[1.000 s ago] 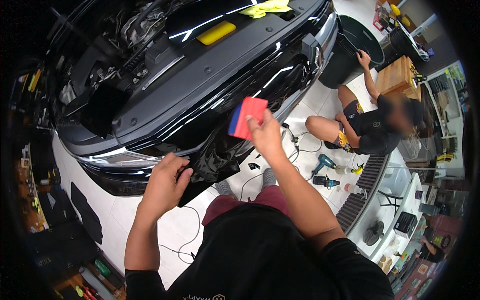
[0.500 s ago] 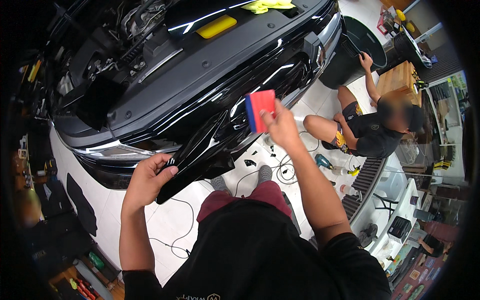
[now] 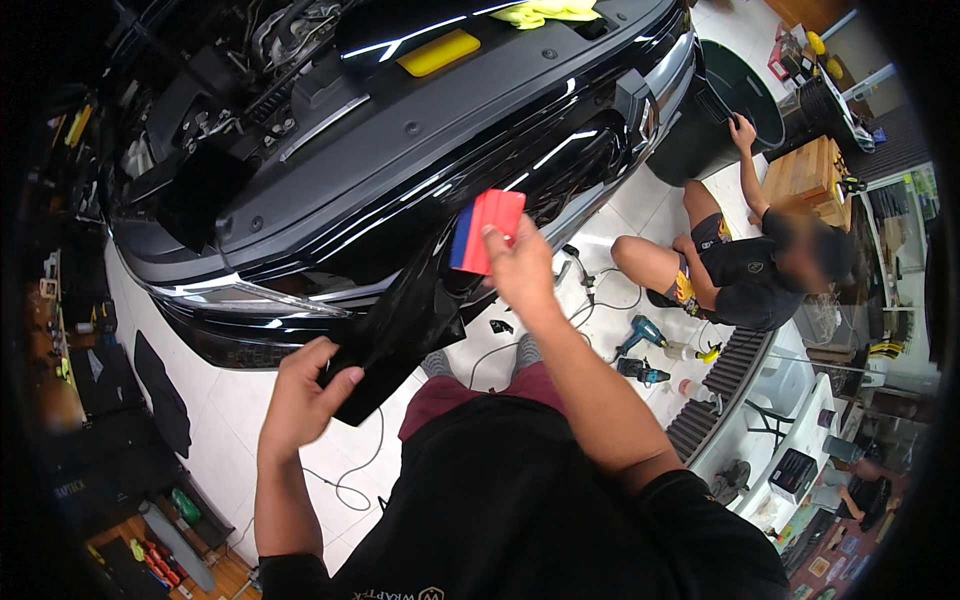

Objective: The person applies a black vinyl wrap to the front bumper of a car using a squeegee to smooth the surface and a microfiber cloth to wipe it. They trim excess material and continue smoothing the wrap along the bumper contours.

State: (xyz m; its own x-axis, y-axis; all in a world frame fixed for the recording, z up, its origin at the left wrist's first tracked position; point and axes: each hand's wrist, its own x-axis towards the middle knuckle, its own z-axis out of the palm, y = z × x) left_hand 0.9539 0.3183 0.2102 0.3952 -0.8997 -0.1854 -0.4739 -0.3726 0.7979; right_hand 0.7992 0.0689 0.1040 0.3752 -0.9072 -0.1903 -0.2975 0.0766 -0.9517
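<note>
My left hand (image 3: 300,395) pinches the corner of a glossy black vinyl film (image 3: 385,365), which stretches from the fingers up to the front of a black car (image 3: 330,245). My right hand (image 3: 522,270) grips a red squeegee (image 3: 497,212) with a dark blue edge. The squeegee is over the upper end of the film, near the grille; whether it touches the surface I cannot tell. Part of the film's far end is hidden behind the squeegee and my right hand.
A yellow squeegee card (image 3: 438,53) and a bright yellow cloth (image 3: 545,12) lie on the car's front. To the right, a co-worker (image 3: 745,265) sits near a dark bin (image 3: 745,95). A teal power drill (image 3: 642,333) and cables are on the white floor.
My right hand with the squeegee has moved left and slightly down. My left hand has shifted slightly right and down, and the film's held end has moved with it.
</note>
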